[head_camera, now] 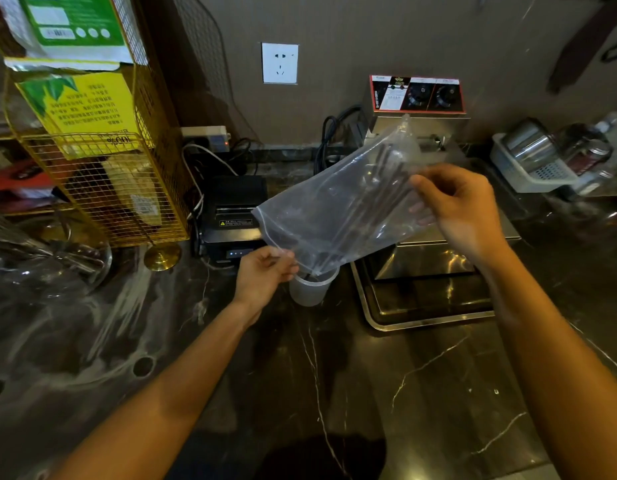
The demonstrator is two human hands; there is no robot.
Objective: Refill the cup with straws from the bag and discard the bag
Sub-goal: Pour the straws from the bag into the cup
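Observation:
A clear plastic bag (338,206) is held tilted over the counter, its open mouth pointing down-left. Several dark straws (369,199) lie inside it, and their lower ends reach into a translucent cup (309,289) that stands on the dark marble counter. My right hand (463,211) grips the bag's upper right side. My left hand (265,271) pinches the bag's lower edge at the mouth, right beside the cup's rim.
A steel fryer (421,133) on a metal tray (428,317) stands right of the cup. A black receipt printer (232,216) sits behind my left hand. A gold wire rack (103,161) and glassware (47,258) fill the left. A white basket (532,168) with steel cups is far right.

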